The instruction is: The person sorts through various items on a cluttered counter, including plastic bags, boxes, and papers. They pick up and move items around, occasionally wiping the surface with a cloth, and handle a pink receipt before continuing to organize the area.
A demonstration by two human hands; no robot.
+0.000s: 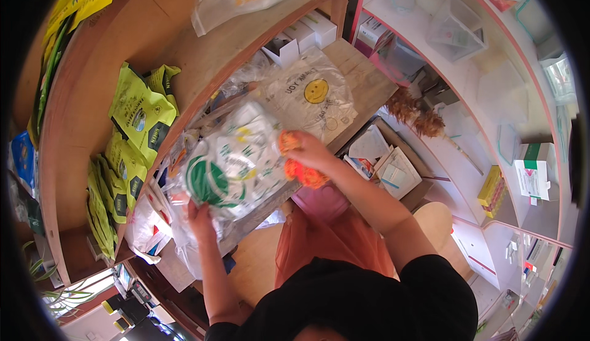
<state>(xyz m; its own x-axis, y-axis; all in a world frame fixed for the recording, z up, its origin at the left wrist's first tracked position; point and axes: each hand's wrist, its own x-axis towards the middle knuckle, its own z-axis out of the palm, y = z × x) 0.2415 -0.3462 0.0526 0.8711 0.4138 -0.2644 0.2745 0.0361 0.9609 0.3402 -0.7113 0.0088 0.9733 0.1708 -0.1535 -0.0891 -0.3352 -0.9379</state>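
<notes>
A clear plastic package [249, 156] with white contents, green print and a large green round mark is held tilted above the wooden counter. My left hand [203, 223] grips its lower left edge, where loose transparent film hangs down. At the package's right end, my right hand [311, 149] is closed around a bright orange, fuzzy bundle [306, 175]. That hand also lies against the package, but whether it grips it I cannot tell. Slight blur covers the package's upper part. Behind it, a flat translucent carrier bag [295, 96] with a yellow smiling face rests on the counter.
Several green pouches [143, 115] stand on the wooden shelf [193, 59] at left. White boxes [313, 32] sit at the counter's back. An open carton [415, 165] holds papers to the right, near a brown feathery duster [415, 112]. Red-edged display shelving [498, 82] curves along the right.
</notes>
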